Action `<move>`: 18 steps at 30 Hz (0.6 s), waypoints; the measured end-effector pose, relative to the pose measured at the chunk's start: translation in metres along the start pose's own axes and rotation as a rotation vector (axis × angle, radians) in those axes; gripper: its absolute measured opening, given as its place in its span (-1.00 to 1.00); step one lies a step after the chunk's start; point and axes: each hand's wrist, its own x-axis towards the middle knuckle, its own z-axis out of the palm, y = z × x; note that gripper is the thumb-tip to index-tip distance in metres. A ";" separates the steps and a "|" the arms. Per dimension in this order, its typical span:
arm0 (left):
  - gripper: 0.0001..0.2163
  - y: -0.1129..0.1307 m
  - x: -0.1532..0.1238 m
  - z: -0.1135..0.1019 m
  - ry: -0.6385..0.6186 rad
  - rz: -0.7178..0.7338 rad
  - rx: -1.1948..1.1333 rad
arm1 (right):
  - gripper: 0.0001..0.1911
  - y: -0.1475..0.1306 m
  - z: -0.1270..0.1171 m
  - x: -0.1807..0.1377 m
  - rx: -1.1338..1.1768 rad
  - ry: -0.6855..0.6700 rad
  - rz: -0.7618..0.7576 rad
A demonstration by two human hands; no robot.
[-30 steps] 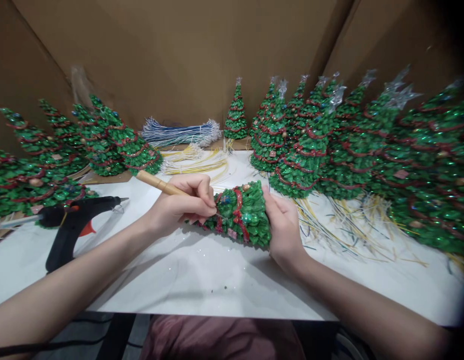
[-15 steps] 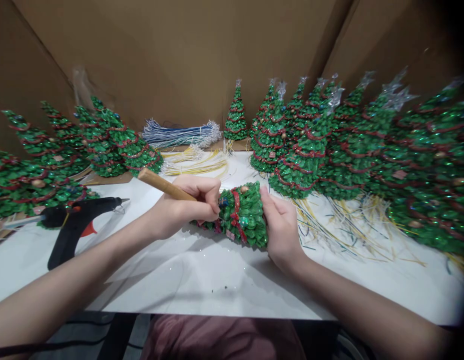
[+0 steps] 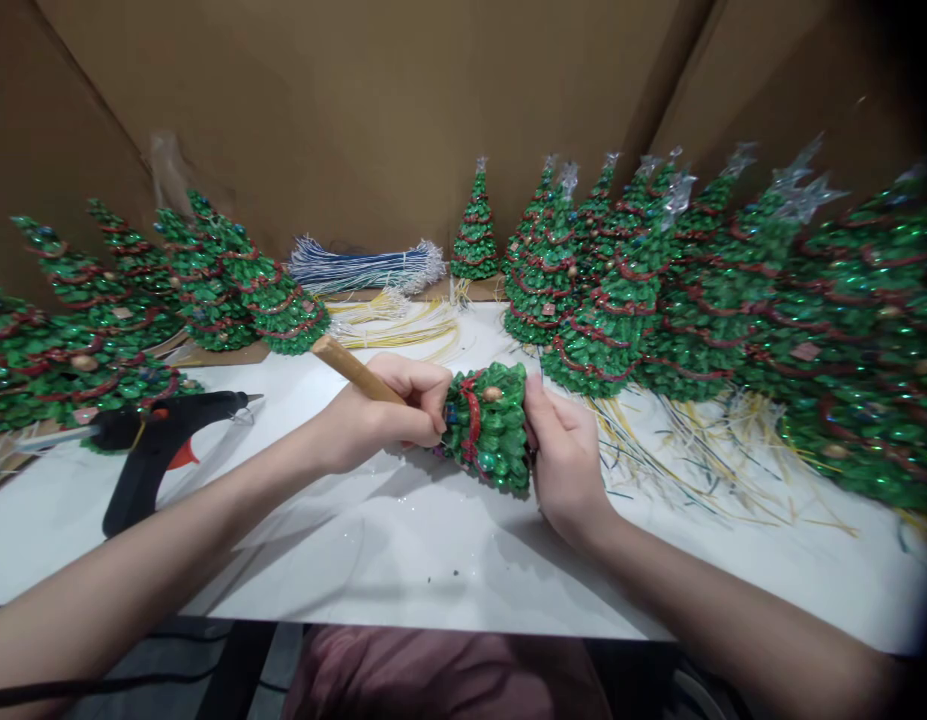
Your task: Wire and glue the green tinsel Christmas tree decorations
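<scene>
A small green Christmas tree ornament [image 3: 489, 430] with a red garland, coloured balls and glitter lies on its side low over the table. My right hand [image 3: 572, 455] is closed around its wide base end. In my closed left hand [image 3: 392, 410] is a tool with a round wooden handle [image 3: 356, 369]. The handle sticks out up and to the left, past the thumb. My left fingertips press against the side of the tree, and they hide the tool's working end and the tree's top.
Left of my forearm, a black glue gun [image 3: 159, 430] lies on the white tabletop [image 3: 403, 580]. Upright trees [image 3: 605, 310] with clear stars crowd the right; others [image 3: 272, 290] stand left. Behind are blue-and-white wire bundles [image 3: 369, 265]; loose yellow wires [image 3: 680, 450] lie right.
The tree has turned a little in my hands, bringing a gold ball higher on its side. The wooden handle has swung slightly right and steeper. The whole view has shifted slightly.
</scene>
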 end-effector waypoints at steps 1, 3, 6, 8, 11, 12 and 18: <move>-0.86 0.000 0.000 0.000 -0.008 0.000 -0.007 | -0.51 0.000 0.000 0.000 0.000 -0.001 0.000; -0.86 0.000 0.000 0.000 -0.015 -0.001 -0.017 | -0.50 0.001 -0.001 0.000 -0.008 0.002 -0.006; -0.85 0.000 0.001 -0.001 -0.013 -0.002 -0.026 | -0.49 0.000 -0.001 0.000 -0.024 0.007 -0.006; -0.85 -0.001 0.001 -0.002 -0.019 -0.007 -0.035 | -0.49 0.000 -0.001 -0.001 -0.028 0.009 -0.006; -0.87 -0.003 0.001 -0.003 -0.049 -0.015 -0.054 | -0.49 0.001 -0.001 -0.001 -0.021 0.009 0.001; -0.87 -0.004 0.001 -0.003 -0.061 -0.015 -0.061 | -0.50 0.002 -0.001 -0.001 -0.014 0.006 0.013; -0.85 -0.012 0.000 -0.006 -0.042 0.040 -0.130 | -0.55 0.007 -0.002 0.001 0.019 -0.032 0.078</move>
